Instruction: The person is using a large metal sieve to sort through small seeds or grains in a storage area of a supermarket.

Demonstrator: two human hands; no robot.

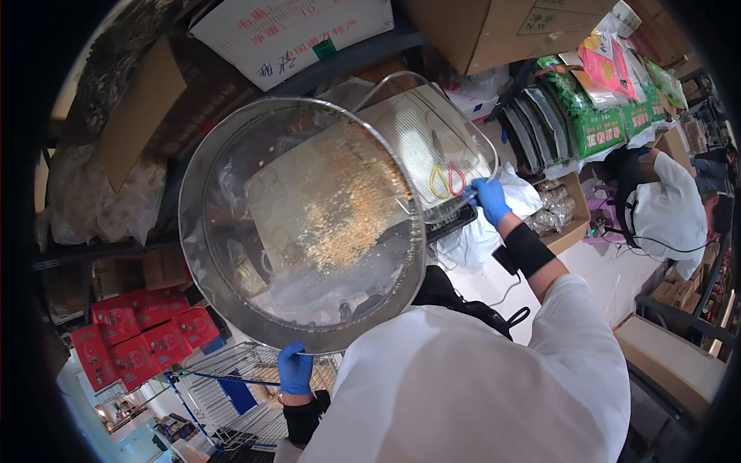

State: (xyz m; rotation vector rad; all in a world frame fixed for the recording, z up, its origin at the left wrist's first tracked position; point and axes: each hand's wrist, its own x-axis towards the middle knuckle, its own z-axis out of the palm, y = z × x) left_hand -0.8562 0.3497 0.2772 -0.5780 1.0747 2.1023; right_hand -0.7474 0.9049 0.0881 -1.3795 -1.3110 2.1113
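Observation:
A large round mesh sieve (194, 243) with a metal wall fills the middle of the view. Pale tan flakes or grains (353, 226) lie spread over its mesh, mostly towards the right side. My blue-gloved left hand (295, 370) grips the sieve's near rim. With its fingers around the corner rim of a clear ribbed plastic tray (405, 124), my right hand (489, 199), gloved in blue too, is to the right. Scissors with yellow and red handles (448, 179) show by the tray; whether they lie inside or beneath it I cannot tell. Part of the tray is behind the sieve.
Above are a white carton (301, 35) and a brown cardboard box (509, 29) on shelving. Green printed bags (602, 130) and an open box of clear packs (556, 214) stand right, near another person (666, 208). Red boxes (139, 341) and a wire cart (231, 399) are lower left.

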